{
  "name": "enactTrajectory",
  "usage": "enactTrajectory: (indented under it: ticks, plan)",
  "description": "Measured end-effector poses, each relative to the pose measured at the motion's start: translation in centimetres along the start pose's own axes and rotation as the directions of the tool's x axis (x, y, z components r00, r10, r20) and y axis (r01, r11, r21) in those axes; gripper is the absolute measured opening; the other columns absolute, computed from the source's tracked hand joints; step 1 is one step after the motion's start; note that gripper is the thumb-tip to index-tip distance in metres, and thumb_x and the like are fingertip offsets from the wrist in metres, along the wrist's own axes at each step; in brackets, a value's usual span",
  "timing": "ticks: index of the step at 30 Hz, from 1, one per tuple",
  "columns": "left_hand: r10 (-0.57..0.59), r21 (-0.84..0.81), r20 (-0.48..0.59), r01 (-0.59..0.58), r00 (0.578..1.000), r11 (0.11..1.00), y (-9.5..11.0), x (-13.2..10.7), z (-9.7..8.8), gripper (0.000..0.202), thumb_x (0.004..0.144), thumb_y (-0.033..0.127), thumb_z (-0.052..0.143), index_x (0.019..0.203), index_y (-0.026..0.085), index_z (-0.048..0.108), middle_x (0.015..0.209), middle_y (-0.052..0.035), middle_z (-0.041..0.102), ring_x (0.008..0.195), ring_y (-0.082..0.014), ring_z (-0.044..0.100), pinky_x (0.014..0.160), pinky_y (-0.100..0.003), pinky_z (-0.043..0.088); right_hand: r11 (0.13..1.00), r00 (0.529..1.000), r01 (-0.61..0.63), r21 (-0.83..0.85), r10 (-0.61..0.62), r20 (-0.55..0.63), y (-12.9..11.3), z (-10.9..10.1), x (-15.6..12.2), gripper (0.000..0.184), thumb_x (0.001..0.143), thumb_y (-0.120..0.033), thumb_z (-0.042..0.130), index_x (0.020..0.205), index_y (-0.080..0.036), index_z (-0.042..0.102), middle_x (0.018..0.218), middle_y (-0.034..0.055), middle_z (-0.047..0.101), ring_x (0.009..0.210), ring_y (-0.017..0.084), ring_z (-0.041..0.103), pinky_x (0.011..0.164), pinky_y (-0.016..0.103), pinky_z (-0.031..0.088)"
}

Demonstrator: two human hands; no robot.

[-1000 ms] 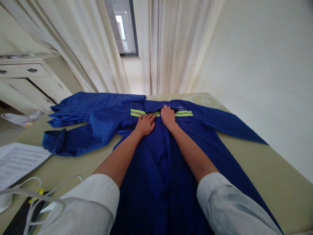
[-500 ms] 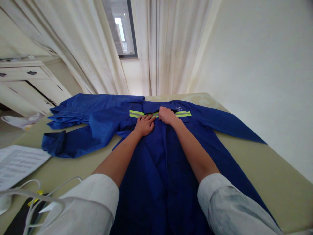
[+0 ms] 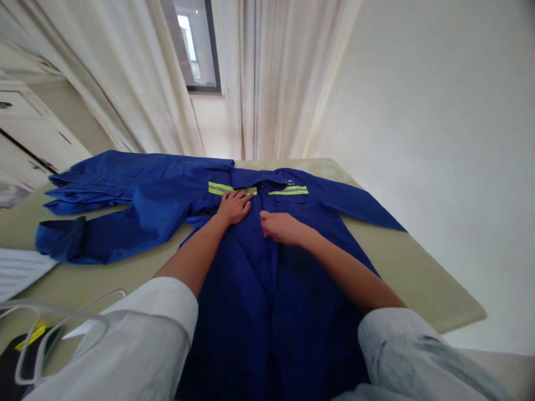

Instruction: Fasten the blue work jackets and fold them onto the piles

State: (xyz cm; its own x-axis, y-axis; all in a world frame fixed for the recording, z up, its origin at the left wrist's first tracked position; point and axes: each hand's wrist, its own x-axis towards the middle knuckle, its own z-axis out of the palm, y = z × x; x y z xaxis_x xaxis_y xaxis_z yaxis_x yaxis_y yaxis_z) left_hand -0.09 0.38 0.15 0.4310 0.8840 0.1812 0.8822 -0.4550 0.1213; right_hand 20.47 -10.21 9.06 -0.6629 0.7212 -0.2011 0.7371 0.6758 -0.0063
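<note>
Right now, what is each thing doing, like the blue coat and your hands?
blue coat: spread flat on the table.
left hand: open, pressed flat by the yellow stripe.
right hand: fingers curled on the coat's middle; grip unclear.
second blue garment: lying rumpled at the left.
curtains: parted at the window.

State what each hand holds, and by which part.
Left hand lies flat on the blue jacket below its stripe, holding nothing. Right hand curls at the front opening; grip unclear.

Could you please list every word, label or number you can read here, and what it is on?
Nothing can be read.
White emblem on the blue jacket chest: too small to read.
Printed sheet at the left edge: lines of text, blurred.
</note>
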Motion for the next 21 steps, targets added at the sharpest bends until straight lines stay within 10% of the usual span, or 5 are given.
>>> enactTrajectory:
  ticks: [7,12,21]
  plan:
    - [0.012,-0.029,0.054,-0.01,0.998,1.0,-0.4,0.2,0.1,0.062,0.107,0.061,0.029,0.158,0.034,0.051,0.168,-0.0054,0.045,0.152,-0.0362,0.04,0.122,-0.058,0.026,0.986,0.987,0.161,0.051,-0.161,-0.019,-9.9,1.6,-13.4,0.01,0.103,-0.021,0.061,0.1,-0.017,0.07,0.108,0.007,0.066,0.086,0.018,0.065,0.072,0.031,0.048]
    - [0.003,-0.019,0.076,-0.002,0.997,1.0,-0.5,0.4,0.1,0.065,0.106,0.062,0.029,0.16,0.032,0.048,0.17,-0.0052,0.041,0.154,-0.0359,0.037,0.123,-0.058,0.024,0.973,0.987,0.089,0.215,-0.058,-0.148,-18.3,4.4,-21.9,0.012,0.103,-0.027,0.065,0.091,-0.024,0.067,0.095,0.0027,0.068,0.078,0.017,0.063,0.069,0.034,0.047]
    - [0.002,0.042,-0.022,-0.001,1.0,0.999,2.2,-1.6,-2.5,0.055,0.107,0.025,0.03,0.157,0.02,0.052,0.166,-0.0148,0.045,0.152,-0.0342,0.041,0.122,-0.058,0.028,0.8,0.923,-0.153,0.58,0.326,-0.205,-21.4,7.6,-25.3,0.012,0.103,-0.026,0.066,0.092,-0.023,0.07,0.103,0.0036,0.068,0.092,0.018,0.066,0.081,0.031,0.053]
